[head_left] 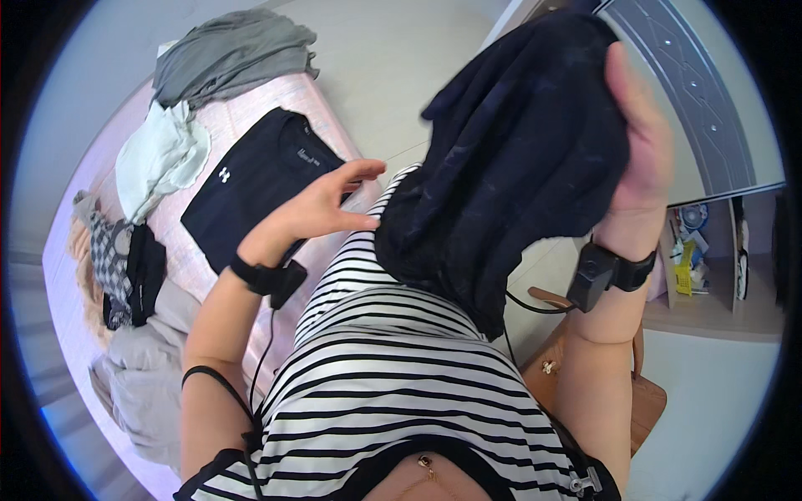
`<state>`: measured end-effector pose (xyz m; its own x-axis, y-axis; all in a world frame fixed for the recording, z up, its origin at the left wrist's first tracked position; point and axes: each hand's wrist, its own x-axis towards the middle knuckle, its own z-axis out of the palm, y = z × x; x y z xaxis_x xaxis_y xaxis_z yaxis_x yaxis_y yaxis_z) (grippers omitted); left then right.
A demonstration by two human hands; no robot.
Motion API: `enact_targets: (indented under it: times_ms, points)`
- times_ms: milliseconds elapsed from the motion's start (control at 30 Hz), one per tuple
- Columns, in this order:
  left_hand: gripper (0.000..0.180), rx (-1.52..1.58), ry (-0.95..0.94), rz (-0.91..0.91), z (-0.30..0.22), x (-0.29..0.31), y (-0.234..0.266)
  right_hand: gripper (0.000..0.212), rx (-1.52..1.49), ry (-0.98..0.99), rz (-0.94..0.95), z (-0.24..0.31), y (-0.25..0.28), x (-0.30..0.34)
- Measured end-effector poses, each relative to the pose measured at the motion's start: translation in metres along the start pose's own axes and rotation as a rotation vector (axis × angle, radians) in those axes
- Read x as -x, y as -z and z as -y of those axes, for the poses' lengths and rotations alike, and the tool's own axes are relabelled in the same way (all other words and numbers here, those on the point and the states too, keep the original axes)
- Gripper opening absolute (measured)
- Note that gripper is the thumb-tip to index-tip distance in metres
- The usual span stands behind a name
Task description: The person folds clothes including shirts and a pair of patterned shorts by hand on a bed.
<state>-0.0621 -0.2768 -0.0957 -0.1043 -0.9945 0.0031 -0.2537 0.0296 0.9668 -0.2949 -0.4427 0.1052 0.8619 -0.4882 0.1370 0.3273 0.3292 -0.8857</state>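
Observation:
A dark navy garment [518, 159] with a faint pattern is held up in front of me, bunched and hanging down to my striped dress; its exact kind is not clear. At its upper right edge my right hand [639, 142] grips the cloth, with some fingers hidden behind it. My left hand [322, 200] is just left of the garment, holding nothing, its thumb and fingers apart. Below that hand a black T-shirt [242, 184] lies folded flat on the bed, with a small white emblem on it.
The bed [322, 104] has a pink cover. On it lie a grey garment heap [238, 58], a white cloth [163, 159], a checked and black clothes pile [125, 259] and beige-grey fabric [142, 384]. At right are a brown chair [647, 401] and an open shelf [710, 313].

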Motion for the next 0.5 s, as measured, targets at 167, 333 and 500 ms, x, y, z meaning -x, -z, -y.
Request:
enact_targets:
  times_ms: [167, 333, 500]
  points:
    - [0.071, 0.064, -0.258, 0.002, -0.005, -0.075, -0.059, 0.043, 0.033, 0.103, 0.239, 0.069, -0.022, 0.028]
    - [0.049, 0.101, -0.121, 0.254, -0.02, -0.099, -0.097, 0.042, 0.326, 0.363, 0.202, 0.141, -0.013, 0.069]
    - [0.033, 0.194, -0.026, 0.477, -0.033, -0.092, -0.096, 0.034, 0.517, 0.385, 0.13, 0.211, 0.003, 0.121]
